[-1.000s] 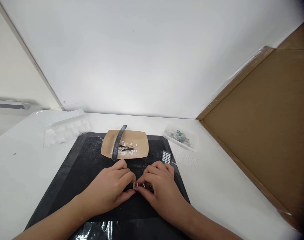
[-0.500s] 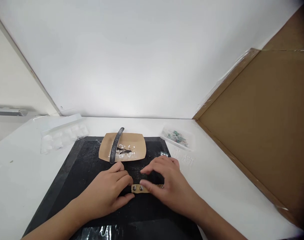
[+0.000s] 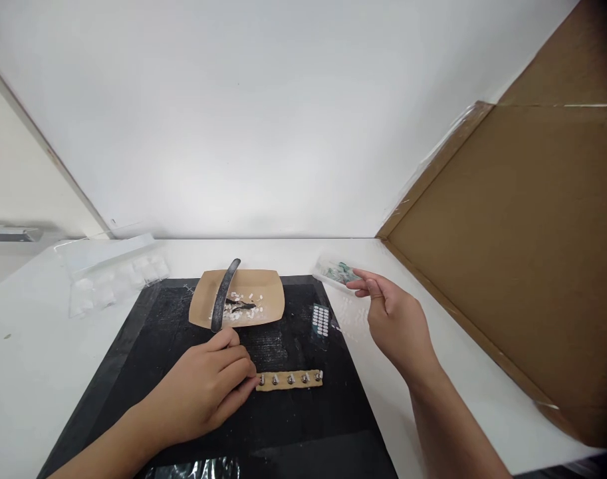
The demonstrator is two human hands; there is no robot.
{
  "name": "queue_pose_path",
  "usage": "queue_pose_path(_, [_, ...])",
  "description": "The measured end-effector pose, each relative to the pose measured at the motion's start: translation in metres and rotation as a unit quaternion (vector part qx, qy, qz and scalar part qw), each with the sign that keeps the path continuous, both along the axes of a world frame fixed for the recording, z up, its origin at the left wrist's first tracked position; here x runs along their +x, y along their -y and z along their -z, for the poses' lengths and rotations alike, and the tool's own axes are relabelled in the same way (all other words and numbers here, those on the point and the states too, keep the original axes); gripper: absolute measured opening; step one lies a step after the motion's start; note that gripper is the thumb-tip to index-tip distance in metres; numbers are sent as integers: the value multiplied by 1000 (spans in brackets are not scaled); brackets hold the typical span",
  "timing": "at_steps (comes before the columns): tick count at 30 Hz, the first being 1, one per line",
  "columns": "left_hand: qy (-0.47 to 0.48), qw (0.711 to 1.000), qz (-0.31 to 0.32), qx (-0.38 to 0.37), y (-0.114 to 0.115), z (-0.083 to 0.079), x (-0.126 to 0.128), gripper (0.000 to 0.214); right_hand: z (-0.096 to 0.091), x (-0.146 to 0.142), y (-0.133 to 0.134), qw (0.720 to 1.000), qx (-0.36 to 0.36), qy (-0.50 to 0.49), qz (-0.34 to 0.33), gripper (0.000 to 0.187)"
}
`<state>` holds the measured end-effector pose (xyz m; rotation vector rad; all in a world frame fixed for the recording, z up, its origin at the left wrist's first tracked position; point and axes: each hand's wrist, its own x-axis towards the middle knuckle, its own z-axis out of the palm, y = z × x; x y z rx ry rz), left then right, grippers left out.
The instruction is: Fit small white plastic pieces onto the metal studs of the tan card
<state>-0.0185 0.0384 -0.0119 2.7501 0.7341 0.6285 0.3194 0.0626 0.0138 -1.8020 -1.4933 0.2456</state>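
My left hand (image 3: 211,382) is closed, its thumb and fingertips pinching the left end of a narrow tan strip (image 3: 283,381). Along this strip sit several round metal studs with small white pieces on them. It lies flat on a black mat (image 3: 303,419). My right hand (image 3: 395,316) is over at the right, its fingers stretched out at the near right side of a clear plastic box (image 3: 328,269) of small green pieces. Nothing shows between those fingers. A small sheet of white oval stickers (image 3: 320,320) lies on the mat's right side.
A brown paper tray (image 3: 276,293) with white bits stands at the mat's back, a dark curved nail file (image 3: 226,293) across it. At the left is a clear compartment case (image 3: 118,276). A cardboard panel (image 3: 522,233) stands along the right.
My right hand has left the strip and moved right and back to the clear box, uncovering the strip and the sticker sheet. My left hand stays at the strip's left end.
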Motion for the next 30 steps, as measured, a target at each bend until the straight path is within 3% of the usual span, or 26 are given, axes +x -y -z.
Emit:
queue_pose_path(10, [53,996,1,77,-3,5,-4,26,-8,9,-1,995,-87,33,-26,39])
queue_pose_path(16, [66,995,-22,68,-3,9,-10,57,-7,17,-2,995,-89,38,30,41])
queue_pose_path(21, [68,994,-64,52,-3,14,-12,82,4,34,-5,981,-160,100,43,36])
queue_pose_path(25, [105,990,-93,26,2,11,-10,84,10,41,-6,969,-206,132,22,40])
queue_pose_path(30, [154,985,-77,2,8,3,-8,83,3,34,-2,972,-188,140,15,37])
